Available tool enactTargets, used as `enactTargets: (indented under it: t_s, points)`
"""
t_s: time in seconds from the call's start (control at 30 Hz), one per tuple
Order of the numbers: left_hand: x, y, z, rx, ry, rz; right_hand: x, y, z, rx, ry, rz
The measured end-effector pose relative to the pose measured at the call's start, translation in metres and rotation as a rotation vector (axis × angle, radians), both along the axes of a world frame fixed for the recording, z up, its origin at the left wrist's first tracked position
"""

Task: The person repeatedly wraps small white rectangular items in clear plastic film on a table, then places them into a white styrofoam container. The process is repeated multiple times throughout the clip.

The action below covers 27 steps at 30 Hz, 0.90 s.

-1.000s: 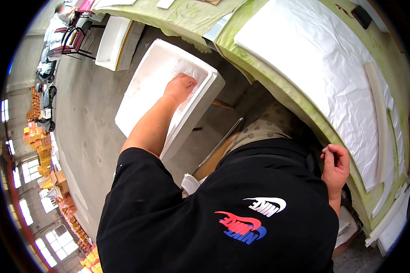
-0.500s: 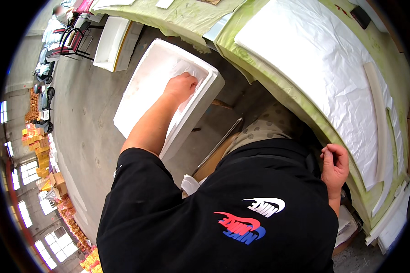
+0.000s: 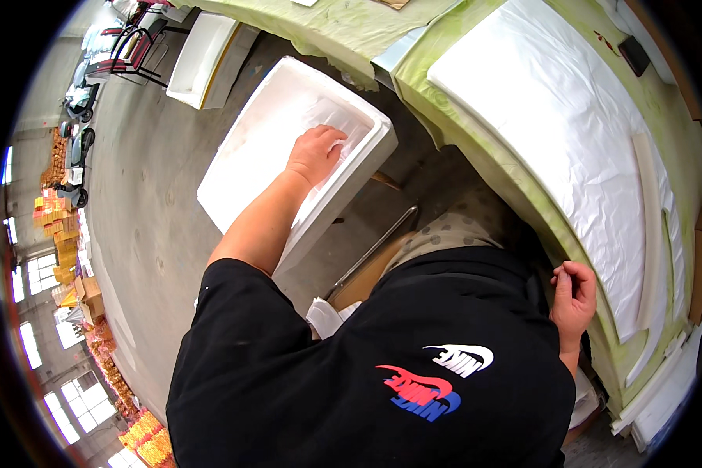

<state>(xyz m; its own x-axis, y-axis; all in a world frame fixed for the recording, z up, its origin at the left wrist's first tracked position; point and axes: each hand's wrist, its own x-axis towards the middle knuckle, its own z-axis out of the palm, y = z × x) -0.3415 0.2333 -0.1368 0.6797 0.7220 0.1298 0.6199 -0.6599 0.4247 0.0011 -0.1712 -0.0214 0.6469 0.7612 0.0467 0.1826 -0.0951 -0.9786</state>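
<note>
My left hand [image 3: 317, 153] reaches into a white foam box [image 3: 378, 129] with a pale, crinkled clear film or lining [image 3: 329, 117] inside. Its fingers are bent but apart, and nothing shows in them. The tips lie close to the box's right inner wall; whether they touch the film I cannot tell. My right hand [image 3: 576, 300] hovers beside the front edge of the covered table [image 3: 534, 199]. Its fingers are curled in toward the thumb, and anything small pinched there is too hard to make out.
White sheeting [image 3: 554, 125] lies over the green-covered table, with a pale strip [image 3: 644, 226] and a dark phone-like object [image 3: 633, 56] on it. Another white foam box [image 3: 199, 62] stands on the floor beyond. A metal rod [image 3: 376, 248] runs near my legs.
My left hand has loosened from a closer curl, its fingers now further apart inside the box. The whole view has shifted slightly. My right hand keeps its curled shape.
</note>
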Motion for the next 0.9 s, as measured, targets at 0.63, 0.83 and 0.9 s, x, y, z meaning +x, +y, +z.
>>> enactTargets:
  t_s: [0.63, 0.83, 0.9]
  points:
    - [0.01, 0.002, 0.0, -0.248, 0.216, 0.18, -0.003, -0.001, -0.003, -0.016, -0.017, -0.023]
    - [0.013, 0.0, 0.005, -0.309, 0.192, 0.232, -0.003, 0.001, -0.001, -0.016, -0.016, -0.01]
    - [0.013, 0.001, 0.005, -0.318, 0.196, 0.216, -0.003, 0.001, -0.001, -0.019, -0.023, -0.005]
